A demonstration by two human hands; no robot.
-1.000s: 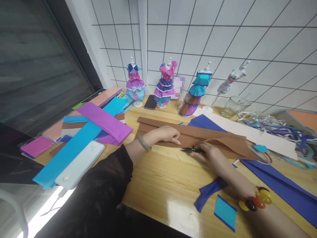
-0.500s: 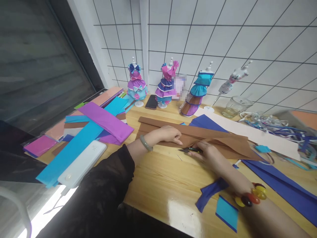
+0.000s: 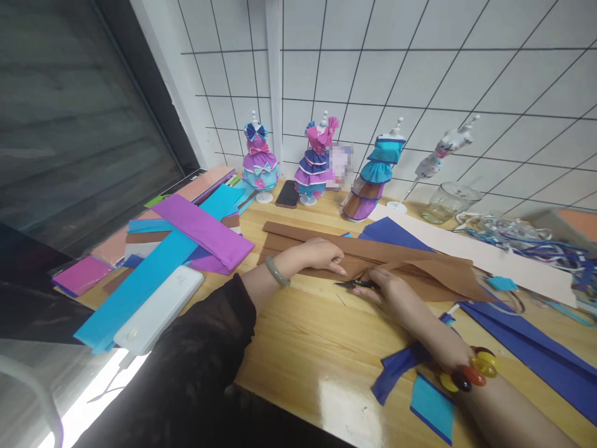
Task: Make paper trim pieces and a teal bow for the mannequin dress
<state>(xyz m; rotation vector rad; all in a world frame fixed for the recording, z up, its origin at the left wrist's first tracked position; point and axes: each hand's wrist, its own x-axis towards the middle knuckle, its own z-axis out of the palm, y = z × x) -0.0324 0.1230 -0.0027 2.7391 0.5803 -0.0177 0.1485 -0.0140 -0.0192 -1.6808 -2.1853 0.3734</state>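
While the right hand grips the snips beside the cloth, the left hand, curled, pinch unclear, should hold the near edge flat.

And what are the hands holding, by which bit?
The right hand holds a dark pointed tool by its back end, tip free. The left hand touches brown cloth; any grip is unclear.

the long, folded brown fabric looks matt and lightly creased; the pale yellow wooden tabletop is smooth and glossy; the oblong white case looks like smooth plastic; the round clear jar looks like shiny glass.
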